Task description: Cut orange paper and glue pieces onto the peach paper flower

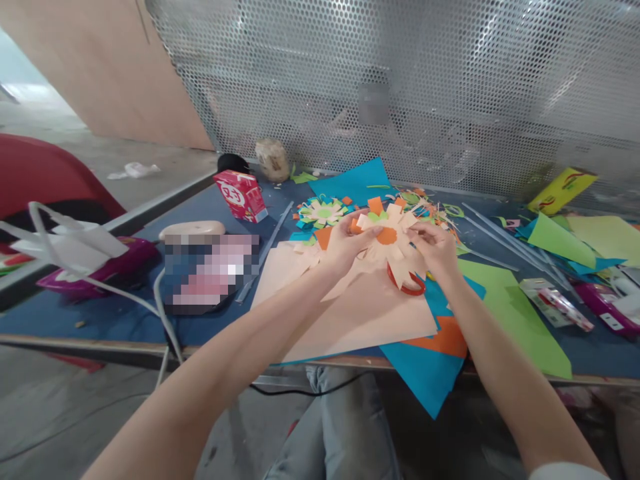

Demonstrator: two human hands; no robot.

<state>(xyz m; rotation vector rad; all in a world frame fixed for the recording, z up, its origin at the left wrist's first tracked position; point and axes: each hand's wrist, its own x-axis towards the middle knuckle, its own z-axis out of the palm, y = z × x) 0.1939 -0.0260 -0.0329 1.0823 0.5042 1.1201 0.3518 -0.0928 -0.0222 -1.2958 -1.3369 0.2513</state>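
Observation:
A layered paper flower (386,237) with cream petals and an orange round centre is held up over the table between my two hands. My left hand (345,241) grips it from the left, the thumb lying by the orange centre. On the right side, the fingertips of my right hand (434,243) pinch a cream petal. Beneath the flower lie large cream paper sheets (345,327), and the red handle of what looks like scissors (413,285) shows below the petals. Another paper flower (323,212), green and cream, rests behind my left hand.
Blue sheets (353,181), green paper (520,320) and paper scraps (430,207) surround the work. A pink-red box (241,195), a jar (273,160), a white cable (115,293) and a purple device (107,267) stand left. A yellow box (563,189) leans against the perforated metal panel (310,80).

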